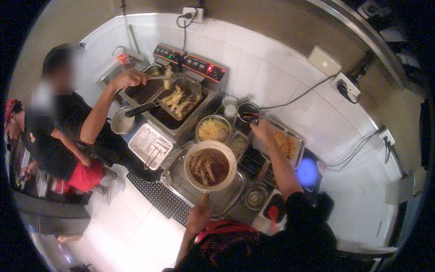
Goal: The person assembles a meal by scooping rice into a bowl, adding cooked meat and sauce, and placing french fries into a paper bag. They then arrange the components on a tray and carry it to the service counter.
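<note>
My left hand (pixel 198 217) is wrapped round the wooden handle (pixel 205 198) of a light-coloured saucepan (pixel 187 165). Dark brown sauce fills the pan, with several elongated brown pieces of food (pixel 202 168) in it. My right arm stretches forward to the back of the counter. There my right hand (pixel 263 130) is closed at the near rim of a small dark round pot (pixel 248 112); a small dark part shows at its fingertips, too small to name. Under the saucepan lies a metal tray (pixel 222 199). Just beyond the pan stands a bowl of yellow chopped food (pixel 213 130).
At left a co-worker's hand (pixel 129 79) holds tongs with battered food over a deep fryer (pixel 174 121); a frying basket (pixel 181 97) holds fried pieces. A white tray (pixel 150 145) sits beside it. A tray of orange-brown food (pixel 284 144) lies right. Cables hang along the tiled wall.
</note>
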Action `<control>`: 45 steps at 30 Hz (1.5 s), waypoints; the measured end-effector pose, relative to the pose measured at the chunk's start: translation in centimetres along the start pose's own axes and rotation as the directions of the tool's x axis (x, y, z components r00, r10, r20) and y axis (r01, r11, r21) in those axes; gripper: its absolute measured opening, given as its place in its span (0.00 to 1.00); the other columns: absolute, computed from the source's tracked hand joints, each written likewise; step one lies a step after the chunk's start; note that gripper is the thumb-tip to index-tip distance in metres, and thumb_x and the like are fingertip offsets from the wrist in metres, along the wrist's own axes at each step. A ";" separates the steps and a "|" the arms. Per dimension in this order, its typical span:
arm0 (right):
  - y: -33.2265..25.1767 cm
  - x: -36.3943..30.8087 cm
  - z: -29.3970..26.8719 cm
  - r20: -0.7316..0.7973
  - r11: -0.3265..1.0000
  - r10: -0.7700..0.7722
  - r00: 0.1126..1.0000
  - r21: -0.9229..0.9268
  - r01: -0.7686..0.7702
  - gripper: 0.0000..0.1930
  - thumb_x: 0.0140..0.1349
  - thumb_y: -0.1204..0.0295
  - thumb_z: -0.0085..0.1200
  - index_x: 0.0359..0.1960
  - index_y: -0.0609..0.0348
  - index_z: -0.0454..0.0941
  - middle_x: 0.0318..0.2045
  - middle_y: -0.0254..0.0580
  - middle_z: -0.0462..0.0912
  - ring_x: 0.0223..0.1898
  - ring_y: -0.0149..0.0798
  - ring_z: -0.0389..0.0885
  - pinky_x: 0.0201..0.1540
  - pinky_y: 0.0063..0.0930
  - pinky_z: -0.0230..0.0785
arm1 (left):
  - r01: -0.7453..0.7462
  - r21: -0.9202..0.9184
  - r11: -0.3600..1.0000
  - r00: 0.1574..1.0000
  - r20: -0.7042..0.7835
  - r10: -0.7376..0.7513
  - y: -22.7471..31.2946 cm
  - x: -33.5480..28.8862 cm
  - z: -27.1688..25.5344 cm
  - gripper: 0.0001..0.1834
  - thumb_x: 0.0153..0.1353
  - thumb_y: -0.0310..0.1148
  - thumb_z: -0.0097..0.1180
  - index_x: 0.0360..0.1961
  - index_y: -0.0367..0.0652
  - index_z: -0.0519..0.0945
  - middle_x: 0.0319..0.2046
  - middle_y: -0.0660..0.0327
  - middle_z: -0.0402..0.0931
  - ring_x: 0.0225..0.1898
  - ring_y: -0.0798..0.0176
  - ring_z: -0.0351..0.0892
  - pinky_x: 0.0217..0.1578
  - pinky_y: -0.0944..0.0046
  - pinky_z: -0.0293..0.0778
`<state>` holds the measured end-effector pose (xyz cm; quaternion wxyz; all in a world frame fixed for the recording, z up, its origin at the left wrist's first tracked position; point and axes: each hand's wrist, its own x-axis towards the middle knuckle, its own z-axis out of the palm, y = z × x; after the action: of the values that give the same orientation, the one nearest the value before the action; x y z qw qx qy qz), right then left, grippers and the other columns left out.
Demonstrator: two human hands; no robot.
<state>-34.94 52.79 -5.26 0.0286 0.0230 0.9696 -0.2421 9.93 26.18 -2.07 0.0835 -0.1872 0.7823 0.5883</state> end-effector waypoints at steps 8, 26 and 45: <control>0.2 2.2 -0.2 -0.213 0.964 -0.205 0.955 -0.215 0.158 0.26 0.57 0.52 0.65 0.45 0.65 0.83 0.43 0.64 0.86 0.48 0.64 0.85 0.52 0.57 0.78 | 0.186 0.012 0.983 0.977 0.105 -0.186 2.3 -3.7 -1.7 0.16 0.66 0.33 0.60 0.45 0.28 0.79 0.37 0.48 0.84 0.37 0.61 0.82 0.39 0.58 0.77; 0.0 -1.2 -8.2 0.431 0.636 -0.480 0.764 -0.428 0.642 0.19 0.61 0.61 0.53 0.33 0.67 0.87 0.37 0.61 0.88 0.40 0.62 0.88 0.47 0.57 0.80 | 0.237 -0.122 0.964 0.970 -0.029 -0.242 2.2 -6.8 1.7 0.10 0.62 0.30 0.61 0.40 0.34 0.79 0.28 0.59 0.79 0.28 0.63 0.78 0.29 0.59 0.75; 6.7 -38.9 -5.1 0.073 0.960 -0.242 0.968 0.161 0.228 0.21 0.75 0.61 0.47 0.62 0.62 0.69 0.50 0.64 0.79 0.50 0.65 0.82 0.50 0.56 0.78 | 0.213 -0.289 0.933 0.963 -0.101 -0.251 3.5 -15.7 5.2 0.04 0.63 0.25 0.57 0.38 0.37 0.77 0.24 0.63 0.76 0.20 0.71 0.72 0.20 0.67 0.70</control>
<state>3.98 59.90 -1.25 0.0425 -0.1013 0.9419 -0.3175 22.52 35.06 5.04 0.0720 -0.3281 0.6689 0.6631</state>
